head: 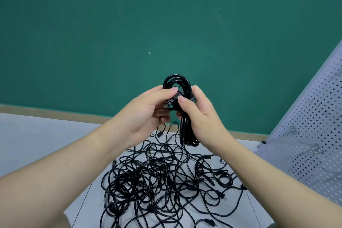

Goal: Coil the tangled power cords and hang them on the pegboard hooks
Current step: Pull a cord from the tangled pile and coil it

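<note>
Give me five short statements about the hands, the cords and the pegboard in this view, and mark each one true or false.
1. Both hands hold one coiled black cord in the air. True: the left hand and the right hand grip it together.
2. The pegboard stands on the person's left. False: it leans at the right edge of the view.
3. A tangled pile of cords lies on the surface below the hands. True.
4. Coiled cords already hang on the pegboard hooks. False: the hooks that show carry no cord.
5. The wall behind is red. False: it is green.
</note>
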`<state>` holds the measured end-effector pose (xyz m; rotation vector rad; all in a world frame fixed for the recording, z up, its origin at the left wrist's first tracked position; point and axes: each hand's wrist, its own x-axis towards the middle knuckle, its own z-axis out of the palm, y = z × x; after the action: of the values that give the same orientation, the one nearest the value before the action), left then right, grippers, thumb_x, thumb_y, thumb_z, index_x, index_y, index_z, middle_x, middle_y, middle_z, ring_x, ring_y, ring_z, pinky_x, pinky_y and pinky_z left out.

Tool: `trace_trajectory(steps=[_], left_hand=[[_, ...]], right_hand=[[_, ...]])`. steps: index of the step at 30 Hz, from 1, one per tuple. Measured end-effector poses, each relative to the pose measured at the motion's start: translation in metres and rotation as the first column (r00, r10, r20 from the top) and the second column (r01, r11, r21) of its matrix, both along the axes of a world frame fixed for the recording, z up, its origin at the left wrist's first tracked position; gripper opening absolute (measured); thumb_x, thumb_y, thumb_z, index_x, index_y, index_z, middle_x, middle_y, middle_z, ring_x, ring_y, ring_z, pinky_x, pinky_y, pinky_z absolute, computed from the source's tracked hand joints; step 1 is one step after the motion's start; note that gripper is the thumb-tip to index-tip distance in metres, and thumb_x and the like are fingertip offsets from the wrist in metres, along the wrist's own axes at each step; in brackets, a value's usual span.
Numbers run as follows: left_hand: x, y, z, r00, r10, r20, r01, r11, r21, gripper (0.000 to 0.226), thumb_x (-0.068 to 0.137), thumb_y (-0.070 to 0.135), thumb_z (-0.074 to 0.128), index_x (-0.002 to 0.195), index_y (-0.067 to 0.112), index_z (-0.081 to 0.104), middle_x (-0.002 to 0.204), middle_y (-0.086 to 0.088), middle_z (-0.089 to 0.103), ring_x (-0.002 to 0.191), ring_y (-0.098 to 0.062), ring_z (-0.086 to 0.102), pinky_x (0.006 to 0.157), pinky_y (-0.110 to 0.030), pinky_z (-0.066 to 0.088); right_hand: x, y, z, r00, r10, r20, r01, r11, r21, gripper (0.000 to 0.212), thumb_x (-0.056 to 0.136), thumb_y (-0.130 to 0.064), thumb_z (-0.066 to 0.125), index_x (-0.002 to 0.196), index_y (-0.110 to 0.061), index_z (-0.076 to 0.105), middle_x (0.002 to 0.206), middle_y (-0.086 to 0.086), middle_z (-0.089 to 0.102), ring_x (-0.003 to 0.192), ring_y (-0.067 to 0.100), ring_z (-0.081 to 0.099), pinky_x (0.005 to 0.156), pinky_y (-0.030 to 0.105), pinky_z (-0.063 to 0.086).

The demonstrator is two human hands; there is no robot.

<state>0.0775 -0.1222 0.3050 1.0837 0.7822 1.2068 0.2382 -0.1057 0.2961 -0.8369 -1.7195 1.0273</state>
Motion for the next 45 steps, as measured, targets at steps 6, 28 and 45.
trace_trajectory(steps=[6,28,45], left_hand=[[0.004,0.006,-0.005,0.997,0.065,0.051,-0.062,0.996,-0.059,0.023,0.096,0.024,0.065,0.112,0.016,0.050,0.086,-0.005,0.054,0.067,-0.018,0.043,0.056,-0.026,0.032],[-0.002,0.010,-0.017,0.979,0.139,-0.149,-0.111,0.976,0.185,0.013,0.101,0.016,0.061,0.106,0.005,0.056,0.086,-0.010,0.057,0.068,-0.021,0.051,0.058,-0.024,0.048],[0.003,0.000,-0.011,0.881,0.356,-0.310,-0.248,0.908,0.339,0.038,0.093,0.042,0.061,0.106,0.006,0.060,0.099,-0.017,0.066,0.073,-0.020,0.056,0.069,-0.048,0.052]], right_hand=[[-0.005,0.000,-0.004,0.999,-0.038,-0.002,0.038,0.997,-0.064,0.013,0.103,-0.030,0.055,0.102,-0.019,0.060,0.080,-0.015,0.063,0.074,0.011,0.058,0.077,0.038,0.053],[0.003,-0.002,0.002,1.000,0.029,-0.004,-0.029,0.978,-0.207,0.016,0.109,-0.020,0.051,0.116,-0.008,0.059,0.085,0.003,0.079,0.081,0.020,0.077,0.075,0.025,0.056],[-0.006,-0.003,0.003,0.984,-0.175,0.021,0.176,0.983,-0.052,0.010,0.098,-0.026,0.066,0.094,-0.017,0.068,0.093,0.004,0.071,0.081,0.018,0.065,0.085,0.049,0.054]])
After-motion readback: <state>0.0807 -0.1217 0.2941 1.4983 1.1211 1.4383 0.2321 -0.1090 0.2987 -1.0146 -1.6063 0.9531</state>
